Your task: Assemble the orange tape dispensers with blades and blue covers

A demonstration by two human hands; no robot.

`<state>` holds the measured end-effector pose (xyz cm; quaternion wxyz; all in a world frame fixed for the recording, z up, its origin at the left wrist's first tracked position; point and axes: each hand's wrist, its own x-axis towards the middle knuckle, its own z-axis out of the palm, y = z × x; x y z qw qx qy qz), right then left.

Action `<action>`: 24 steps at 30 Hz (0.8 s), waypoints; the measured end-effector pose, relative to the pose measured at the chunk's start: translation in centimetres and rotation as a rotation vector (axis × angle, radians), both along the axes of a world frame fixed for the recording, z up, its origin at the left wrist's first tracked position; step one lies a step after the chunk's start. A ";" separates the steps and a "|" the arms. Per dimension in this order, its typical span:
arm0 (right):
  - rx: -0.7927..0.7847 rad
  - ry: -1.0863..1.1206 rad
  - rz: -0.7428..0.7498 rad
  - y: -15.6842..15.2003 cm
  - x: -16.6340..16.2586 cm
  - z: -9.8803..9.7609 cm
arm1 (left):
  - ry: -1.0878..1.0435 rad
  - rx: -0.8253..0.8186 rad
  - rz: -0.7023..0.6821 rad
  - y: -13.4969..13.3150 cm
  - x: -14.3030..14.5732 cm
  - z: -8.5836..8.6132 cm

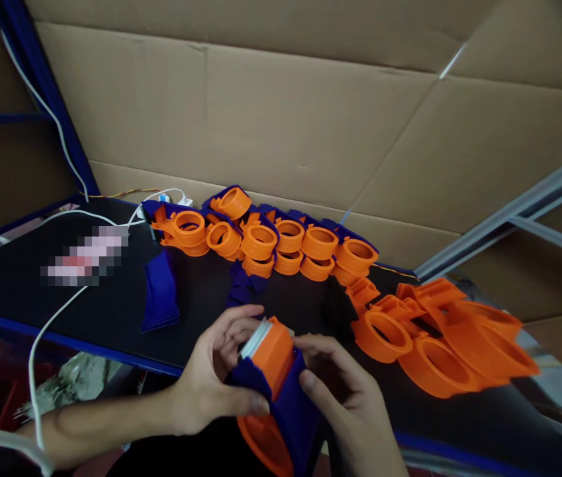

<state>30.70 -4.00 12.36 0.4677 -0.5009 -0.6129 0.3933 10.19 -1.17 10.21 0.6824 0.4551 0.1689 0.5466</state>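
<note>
A tape dispenser (275, 361) with an orange body, a blue side cover and a pale serrated blade is held close to me, just over the front edge of the table. My left hand (221, 377) is closed round its left side, thumb on the lower blue part and fingers behind the blade. From the right, my right hand (345, 391) grips the blue cover between thumb and fingers. The orange ring at the dispenser's lower end is partly hidden by the cover and my left hand.
Orange-and-blue dispensers (261, 242) stand stacked along the cardboard wall (261, 112). Loose orange dispenser bodies (439, 364) are piled at right. A stack of blue pieces (160, 291) lies on the black table (201, 291) at left. A white cable (35, 358) hangs over the left edge.
</note>
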 end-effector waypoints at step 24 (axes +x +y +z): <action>-0.001 0.153 0.085 -0.9 -0.3 -0.4 | 0.199 0.293 -0.063 -0.1 -0.8 -1.0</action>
